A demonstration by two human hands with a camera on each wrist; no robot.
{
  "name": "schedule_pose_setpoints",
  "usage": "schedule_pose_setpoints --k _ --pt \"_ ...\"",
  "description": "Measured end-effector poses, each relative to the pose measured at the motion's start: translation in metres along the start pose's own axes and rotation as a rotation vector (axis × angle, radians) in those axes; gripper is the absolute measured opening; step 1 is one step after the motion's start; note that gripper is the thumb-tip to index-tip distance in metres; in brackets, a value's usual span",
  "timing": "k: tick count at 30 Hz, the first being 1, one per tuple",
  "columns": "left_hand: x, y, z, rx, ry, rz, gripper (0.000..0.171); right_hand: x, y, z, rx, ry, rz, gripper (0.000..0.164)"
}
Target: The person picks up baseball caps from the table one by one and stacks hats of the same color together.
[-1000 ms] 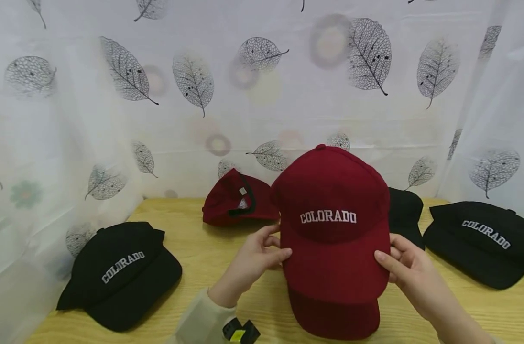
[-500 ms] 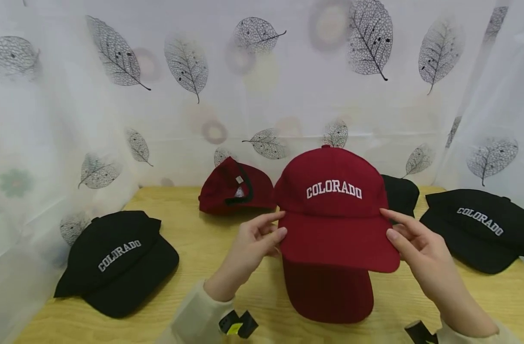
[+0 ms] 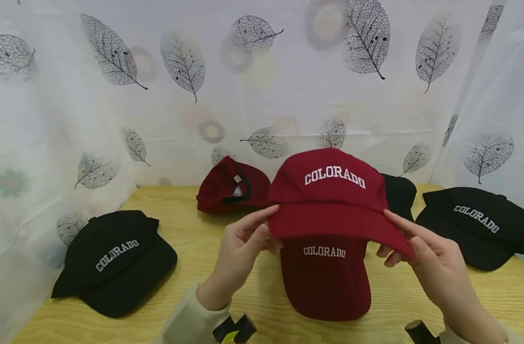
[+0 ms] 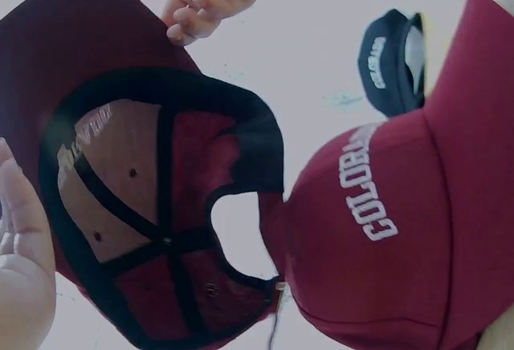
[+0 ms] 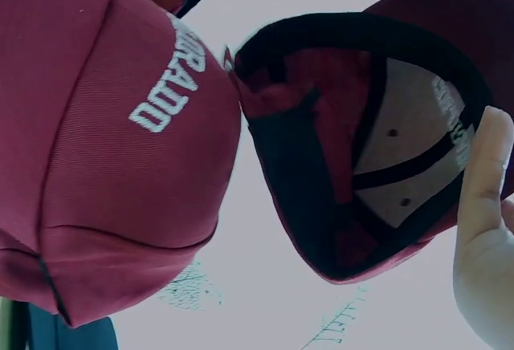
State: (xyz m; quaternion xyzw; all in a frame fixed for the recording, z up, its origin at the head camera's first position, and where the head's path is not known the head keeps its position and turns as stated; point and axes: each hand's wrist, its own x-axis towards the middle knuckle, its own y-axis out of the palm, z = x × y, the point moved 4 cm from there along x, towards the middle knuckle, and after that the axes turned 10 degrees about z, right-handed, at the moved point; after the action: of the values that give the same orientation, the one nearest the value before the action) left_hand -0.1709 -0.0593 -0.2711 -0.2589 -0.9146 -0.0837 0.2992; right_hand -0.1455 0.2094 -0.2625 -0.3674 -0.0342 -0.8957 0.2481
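Note:
Both my hands hold a red baseball cap by the two sides of its brim, above the table. White COLORADO lettering crosses its front. The left hand pinches one edge of the brim, and the right hand pinches the other, its fingers curled beneath. Directly below and behind it sits a second red cap, brim towards me, its crown partly hidden. Both wrist views look into the hollow underside of the held cap, with a dark inner band and a back opening. Its back edge appears to meet the lower cap.
On the wooden table, a black cap lies at left and another black cap at right. A red cap lies on its side at the back. Behind the held cap is a partly hidden black cap. A leaf-print curtain encloses the back and sides.
The held cap's brim has tilted up and towards me, uncovering the lower cap's lettering. Both hands have risen with it and keep their hold. The head view has shifted slightly downward.

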Motion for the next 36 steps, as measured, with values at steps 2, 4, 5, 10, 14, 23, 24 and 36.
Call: schedule_pose_setpoints --k 2,4,5,10,14,23,24,36 --pt "0.0 0.001 -0.002 0.005 0.038 0.013 0.045 -0.001 0.001 0.003 0.053 -0.045 0.011 0.033" --pt "0.001 0.002 -0.001 0.006 0.048 0.018 0.04 -0.002 0.001 0.004 0.056 -0.058 0.004 0.034" --pt "0.001 0.002 0.0 0.007 0.046 0.019 0.038 -0.002 0.0 0.004 0.055 -0.057 -0.001 0.035" --pt "0.003 -0.002 0.011 0.024 -0.036 0.021 0.039 -0.001 -0.007 -0.007 0.025 0.05 0.005 0.045" --pt "0.004 -0.006 0.025 0.038 -0.194 0.023 0.038 0.0 -0.016 -0.019 -0.089 0.233 -0.014 0.045" --pt "0.002 -0.009 0.061 0.06 -0.569 0.088 0.028 -0.003 -0.027 -0.045 -0.331 0.652 0.08 0.028" --pt "0.001 -0.009 0.064 0.076 -0.584 0.1 0.028 -0.003 -0.027 -0.047 -0.34 0.686 0.083 0.03" --pt "-0.006 -0.004 0.084 0.212 -0.659 0.202 0.042 -0.013 -0.028 -0.073 -0.314 0.893 0.178 0.048"
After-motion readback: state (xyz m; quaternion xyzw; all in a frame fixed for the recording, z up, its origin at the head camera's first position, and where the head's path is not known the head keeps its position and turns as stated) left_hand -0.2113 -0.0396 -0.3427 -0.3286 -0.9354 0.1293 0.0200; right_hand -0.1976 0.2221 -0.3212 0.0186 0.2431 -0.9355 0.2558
